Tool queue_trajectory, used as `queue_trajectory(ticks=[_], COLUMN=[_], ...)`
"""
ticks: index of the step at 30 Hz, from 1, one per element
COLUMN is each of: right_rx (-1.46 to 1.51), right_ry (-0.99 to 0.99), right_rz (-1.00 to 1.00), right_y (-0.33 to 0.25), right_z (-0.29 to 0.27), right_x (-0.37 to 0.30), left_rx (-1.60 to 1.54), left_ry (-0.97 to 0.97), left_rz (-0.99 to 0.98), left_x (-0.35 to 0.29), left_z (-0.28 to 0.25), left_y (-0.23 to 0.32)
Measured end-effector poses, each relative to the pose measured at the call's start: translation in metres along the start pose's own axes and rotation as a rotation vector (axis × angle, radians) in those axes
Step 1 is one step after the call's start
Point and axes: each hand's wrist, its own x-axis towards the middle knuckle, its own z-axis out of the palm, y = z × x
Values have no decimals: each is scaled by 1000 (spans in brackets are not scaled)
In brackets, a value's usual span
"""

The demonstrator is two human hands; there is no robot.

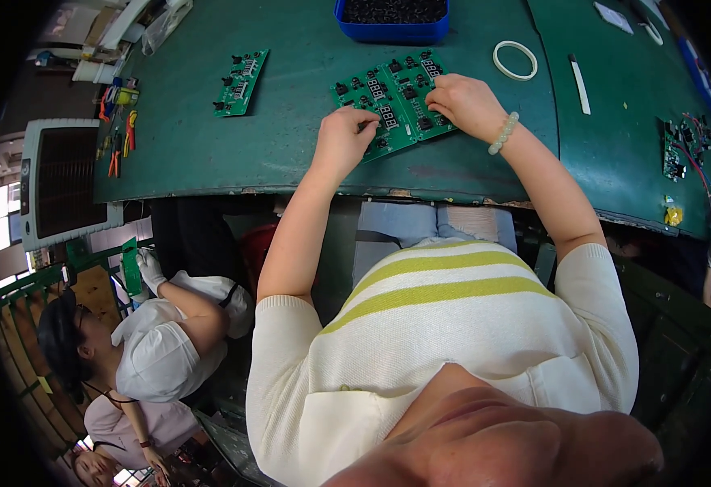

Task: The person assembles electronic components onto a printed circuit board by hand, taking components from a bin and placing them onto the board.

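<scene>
A green circuit board panel [410, 105] with several digit displays and black buttons lies on the green table, turned at an angle between my hands. My left hand [344, 140] rests over its left side, thumb and fingers pinched together near a display. Over the right side is my right hand [467, 104], its fingers curled down onto the board. Whatever the fingertips of either hand hold is hidden or too small to name. Beyond the panel stands a blue tray [392, 32] filled with small black parts [394, 10].
A smaller green circuit board [240, 83] lies to the left. On the right are a roll of tape [515, 61], a white strip [580, 84] and a wired board [684, 148]. Pliers [115, 154] lie at the table's left edge, near a seated person [169, 333] holding another board.
</scene>
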Motion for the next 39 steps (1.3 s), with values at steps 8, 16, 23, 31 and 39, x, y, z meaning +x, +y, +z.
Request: queue_trajectory(ticks=[8,16,23,31,39], right_rx=[76,1369,1320,1115,605], right_ry=[-64,154,141,147,117], right_rz=[94,600,689,601,532], right_y=[2,13,11,2,-24], right_z=[1,-16,-24,-13,-16], right_x=[2,-32,-49,-57,-50], left_rx=[127,127,86,83,-402], left_ry=[-43,-47,-162,-146,21], left_rz=[60,93,26,62,-248], left_x=[6,10,17,18,10], left_z=[3,-1,-6,-1,-5], left_y=[4,3,2,0,-10])
